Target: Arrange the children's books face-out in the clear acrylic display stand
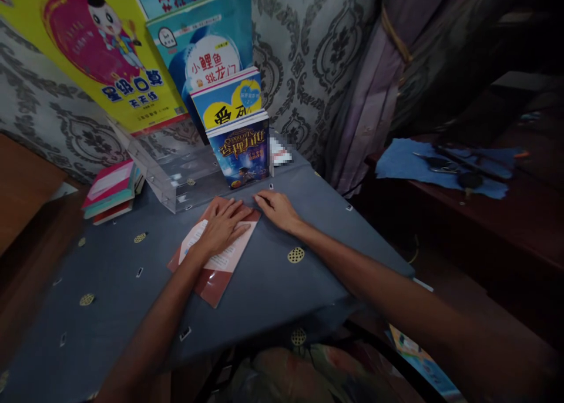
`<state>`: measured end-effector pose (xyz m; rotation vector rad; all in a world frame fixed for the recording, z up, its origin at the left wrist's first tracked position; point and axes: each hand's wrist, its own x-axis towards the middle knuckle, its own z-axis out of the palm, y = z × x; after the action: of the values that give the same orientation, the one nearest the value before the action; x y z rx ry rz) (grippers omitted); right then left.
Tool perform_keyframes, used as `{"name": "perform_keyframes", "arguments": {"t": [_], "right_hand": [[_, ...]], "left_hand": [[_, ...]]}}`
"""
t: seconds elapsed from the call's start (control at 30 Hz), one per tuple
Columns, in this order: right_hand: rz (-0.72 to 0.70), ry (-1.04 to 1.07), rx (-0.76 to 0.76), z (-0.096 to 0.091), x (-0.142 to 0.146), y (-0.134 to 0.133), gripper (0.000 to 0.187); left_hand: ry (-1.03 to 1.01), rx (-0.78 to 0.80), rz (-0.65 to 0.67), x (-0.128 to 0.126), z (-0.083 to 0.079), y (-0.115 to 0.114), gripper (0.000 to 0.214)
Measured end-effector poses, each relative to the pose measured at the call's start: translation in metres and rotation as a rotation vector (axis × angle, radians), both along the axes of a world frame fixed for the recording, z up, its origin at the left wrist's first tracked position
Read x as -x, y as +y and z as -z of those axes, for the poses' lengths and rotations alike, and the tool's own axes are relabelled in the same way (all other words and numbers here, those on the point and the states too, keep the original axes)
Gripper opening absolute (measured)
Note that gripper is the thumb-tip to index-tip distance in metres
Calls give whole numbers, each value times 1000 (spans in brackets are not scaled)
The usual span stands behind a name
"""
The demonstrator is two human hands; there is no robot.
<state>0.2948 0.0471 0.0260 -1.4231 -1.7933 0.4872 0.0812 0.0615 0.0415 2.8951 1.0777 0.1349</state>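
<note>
Patterned cloth (286, 370) over the wearer's lap is closest to my view, well on the near side of the clear book rack (152, 177) that I take as my landmark. Two bare forearms (163, 309) reach toward the rack over the bench (118, 285), which has a dark grey-blue cover with small prints.

Just in front of the rack I see a reddish-brown book (222, 259) lying flat and askew, with a pale printed panel on its upper side. I have the left grip (224, 229) laid across it, palm down, fingers spread, released rather than grasping. The right grip (275, 206) sits just beside the book's corner, near the rack's front edge, fingers curled; I cannot tell whether it pinches anything.

At the rack I make out upright books: a dark blue book (242, 156) foremost, a blue and yellow book (233, 100) behind it, then a teal book (211, 47), with a big yellow book (114, 56) toward the left. Left of the rack lies a small stack of books (108, 188), pink cover on top. Behind the rack hangs a grey patterned curtain (308, 68); well to its right I see a blue cloth (400, 162).
</note>
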Motion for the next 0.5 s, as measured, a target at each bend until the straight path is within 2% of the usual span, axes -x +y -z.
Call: {"name": "perform_keyframes", "arguments": {"t": [0.2, 0.33, 0.5], "right_hand": [[-81, -75, -99, -2, 4, -5, 26], [-138, -112, -106, -5, 5, -9, 29], [-128, -146, -92, -3, 3, -7, 30]], "left_hand": [[-8, 6, -9, 0, 2, 0, 51], [-23, -7, -6, 1, 2, -2, 50], [-54, -36, 13, -1, 2, -4, 45]]}}
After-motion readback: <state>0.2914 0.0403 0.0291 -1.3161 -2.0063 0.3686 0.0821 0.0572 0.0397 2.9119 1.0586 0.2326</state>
